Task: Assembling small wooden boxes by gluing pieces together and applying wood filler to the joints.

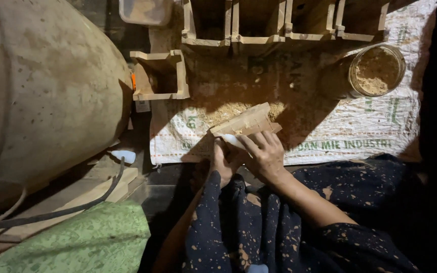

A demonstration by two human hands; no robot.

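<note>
Both my hands hold a small wooden box piece [245, 123] over a white woven sack [324, 129] spread on the floor. My right hand [265, 154] grips its lower edge from the right. Pressed against my right hand, my left hand [222, 161] holds a small white object [231, 140] against the wood. A patch of sawdust [228, 110] lies on the sack just behind the piece.
Several open wooden boxes [259, 23] stand in a row at the top, one more [160, 75] apart at the left. A glass jar of sawdust [375, 71] lies at upper right. A large pale round vessel [41, 86], a black cable [77, 207] and green cloth [87, 240] fill the left.
</note>
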